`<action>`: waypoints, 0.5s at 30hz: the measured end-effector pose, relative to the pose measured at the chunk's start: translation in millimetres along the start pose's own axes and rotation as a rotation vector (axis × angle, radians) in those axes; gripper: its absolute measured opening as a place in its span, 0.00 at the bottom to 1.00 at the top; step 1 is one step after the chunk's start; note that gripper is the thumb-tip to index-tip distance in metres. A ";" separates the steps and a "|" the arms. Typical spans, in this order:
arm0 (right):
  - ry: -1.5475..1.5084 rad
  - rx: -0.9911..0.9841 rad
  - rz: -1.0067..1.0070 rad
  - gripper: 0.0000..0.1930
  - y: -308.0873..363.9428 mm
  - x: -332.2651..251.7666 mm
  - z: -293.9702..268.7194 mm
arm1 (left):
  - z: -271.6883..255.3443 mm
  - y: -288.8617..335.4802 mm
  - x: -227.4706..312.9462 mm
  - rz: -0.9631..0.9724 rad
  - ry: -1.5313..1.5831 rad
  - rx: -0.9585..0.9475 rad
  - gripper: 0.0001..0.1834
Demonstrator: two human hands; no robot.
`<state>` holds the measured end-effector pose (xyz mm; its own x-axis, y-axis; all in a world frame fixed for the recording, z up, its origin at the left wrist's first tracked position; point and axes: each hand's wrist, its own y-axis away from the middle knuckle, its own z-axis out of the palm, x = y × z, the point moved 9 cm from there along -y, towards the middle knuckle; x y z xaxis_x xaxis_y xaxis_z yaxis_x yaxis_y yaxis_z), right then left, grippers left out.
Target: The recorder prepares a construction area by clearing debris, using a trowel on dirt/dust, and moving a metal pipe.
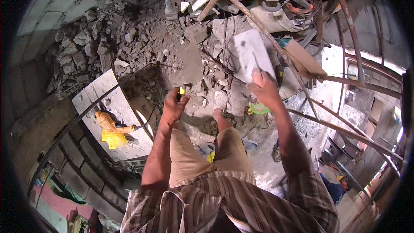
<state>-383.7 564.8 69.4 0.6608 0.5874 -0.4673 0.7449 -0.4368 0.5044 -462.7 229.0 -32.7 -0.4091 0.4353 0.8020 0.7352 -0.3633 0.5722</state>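
Head view: right hand (264, 89) grips flat, dusty pale rectangular slab (252, 55), long axis pointing up-left, raised over rubble (129, 39). Left hand (174, 105) closed around small yellow-tipped tool (182, 91).

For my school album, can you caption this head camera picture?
Above rubble, the left hand grips a yellow-tipped tool while the right hand holds a pale flat block.

1 head-worn fisheye view looks steeply down, close over both forearms, onto rubble (129, 39) below.
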 end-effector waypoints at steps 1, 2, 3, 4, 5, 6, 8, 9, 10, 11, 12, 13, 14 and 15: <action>-0.045 -0.030 -0.004 0.31 -8.3 -2.9 -2.8 | 2.2 0.6 14.8 0.068 -0.122 0.001 0.19; -0.094 -0.066 -0.011 0.32 -11.7 -12.8 -3.5 | 3.5 5.2 27.6 0.131 -0.247 0.007 0.21; -0.098 -0.072 -0.016 0.32 -14.9 -21.8 -3.3 | 3.9 6.0 26.4 0.119 -0.239 0.030 0.24; -0.104 -0.108 -0.051 0.30 -16.8 -33.6 1.3 | 4.5 7.5 25.6 0.115 -0.242 0.037 0.24; -0.103 -0.136 -0.081 0.28 -19.0 -43.8 2.1 | 8.5 6.1 29.4 0.152 -0.284 0.049 0.25; -0.105 -0.138 -0.080 0.28 -21.1 -51.6 5.2 | 11.0 7.2 42.1 0.184 -0.330 0.060 0.26; 0.063 -0.017 -0.049 0.24 -24.5 -61.7 -1.0 | 16.0 4.9 52.2 0.151 -0.394 0.024 0.25; 0.209 0.004 -0.111 0.21 -25.8 -59.3 10.3 | 18.5 3.7 56.5 0.176 -0.437 0.035 0.25; 0.389 -0.122 -0.217 0.20 -25.1 -58.3 34.8 | 21.1 2.4 60.7 0.201 -0.479 0.044 0.25; 0.365 -0.169 -0.241 0.19 -17.4 -47.4 47.7 | 23.0 -0.4 65.0 0.176 -0.481 0.029 0.25; 0.334 -0.225 -0.279 0.18 -2.5 -58.6 55.3 | 18.7 -0.2 61.6 0.168 -0.483 0.040 0.25; 0.389 -0.233 -0.276 0.17 6.2 -64.0 50.4 | 14.3 0.0 57.3 0.152 -0.495 0.059 0.25; 0.393 -0.234 -0.275 0.17 6.4 -64.8 47.3 | 14.7 -0.5 54.9 0.143 -0.501 0.067 0.25; 0.274 -0.162 -0.209 0.17 2.4 -60.9 36.2 | 15.2 -2.7 53.2 0.142 -0.498 0.066 0.25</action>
<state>-418.8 503.3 72.8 0.4305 0.8224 -0.3720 0.8224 -0.1876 0.5370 -478.3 265.6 5.7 -0.0078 0.7303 0.6831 0.8041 -0.4015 0.4384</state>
